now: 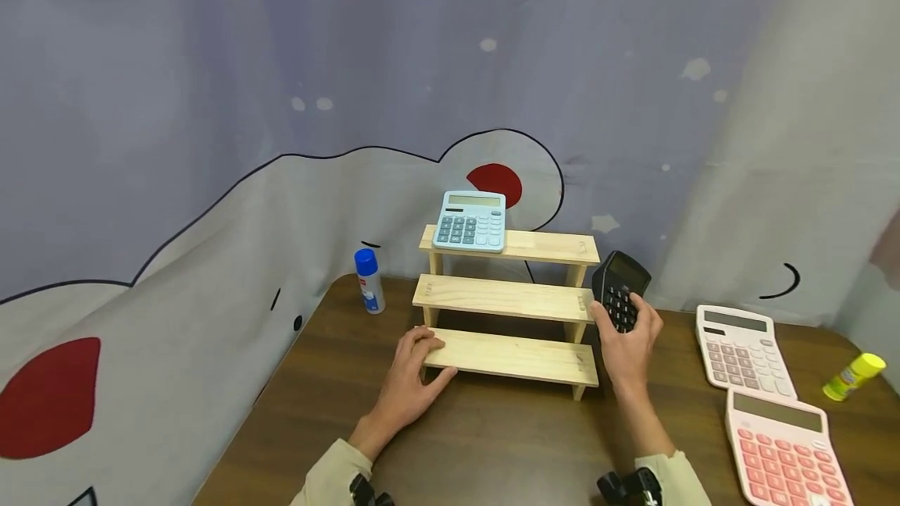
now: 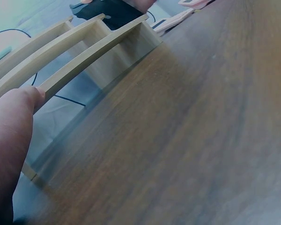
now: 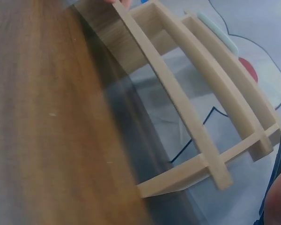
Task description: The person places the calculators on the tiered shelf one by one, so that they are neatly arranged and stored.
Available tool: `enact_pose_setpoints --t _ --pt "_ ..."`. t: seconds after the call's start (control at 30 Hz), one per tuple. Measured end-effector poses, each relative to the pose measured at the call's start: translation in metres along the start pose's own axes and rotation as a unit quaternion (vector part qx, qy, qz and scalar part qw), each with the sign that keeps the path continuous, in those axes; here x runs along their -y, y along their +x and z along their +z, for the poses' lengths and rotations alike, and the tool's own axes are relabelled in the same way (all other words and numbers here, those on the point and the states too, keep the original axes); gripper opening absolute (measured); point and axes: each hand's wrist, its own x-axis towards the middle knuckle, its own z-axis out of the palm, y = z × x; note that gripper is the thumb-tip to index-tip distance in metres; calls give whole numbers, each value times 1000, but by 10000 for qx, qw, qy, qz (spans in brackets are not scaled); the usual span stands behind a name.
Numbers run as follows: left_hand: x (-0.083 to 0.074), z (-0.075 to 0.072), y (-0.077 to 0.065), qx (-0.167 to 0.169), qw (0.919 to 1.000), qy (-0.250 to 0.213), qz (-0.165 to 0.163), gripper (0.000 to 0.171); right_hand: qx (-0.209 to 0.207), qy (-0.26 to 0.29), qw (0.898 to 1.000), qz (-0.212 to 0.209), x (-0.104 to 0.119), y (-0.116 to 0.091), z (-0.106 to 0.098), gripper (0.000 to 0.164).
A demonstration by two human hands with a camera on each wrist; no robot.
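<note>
A three-tier wooden stand (image 1: 509,356) rises in steps on the table. My left hand (image 1: 409,383) holds the left end of its lowest tier, the thumb at the front edge and the fingers over the far side. In the left wrist view the thumb (image 2: 18,105) presses that edge. My right hand (image 1: 630,346) grips a black calculator (image 1: 620,287), tilted up beside the stand's right end, keys facing me. A light blue calculator (image 1: 471,221) leans back on the left part of the top tier. Only a dark edge of the black calculator (image 3: 277,164) shows in the right wrist view.
To the right lie a white calculator (image 1: 738,346) and a pink calculator (image 1: 787,443), ends overlapping. A yellow glue stick (image 1: 852,377) is beyond them. A blue-capped bottle (image 1: 369,283) stands left of the stand. A patterned curtain (image 1: 394,61) hangs behind the brown table (image 1: 506,451).
</note>
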Motion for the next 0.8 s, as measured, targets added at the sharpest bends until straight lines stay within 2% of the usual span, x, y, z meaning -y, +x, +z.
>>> enact_pose_setpoints --t 0.13,0.3,0.53,0.8 --pt "0 -1 -1 107 9999 36 44 40 -53 -204 9996 -200 10 5 1 80" --pt "0 -2 1 68 10000 -17 18 39 -6 -394 9975 -578 31 20 5 81" --pt "2 -2 1 84 9999 -27 -48 40 29 -798 9906 -1110 52 37 12 81" --pt "1 -2 1 67 10000 -10 -2 40 269 -1570 9799 -1204 70 48 20 86"
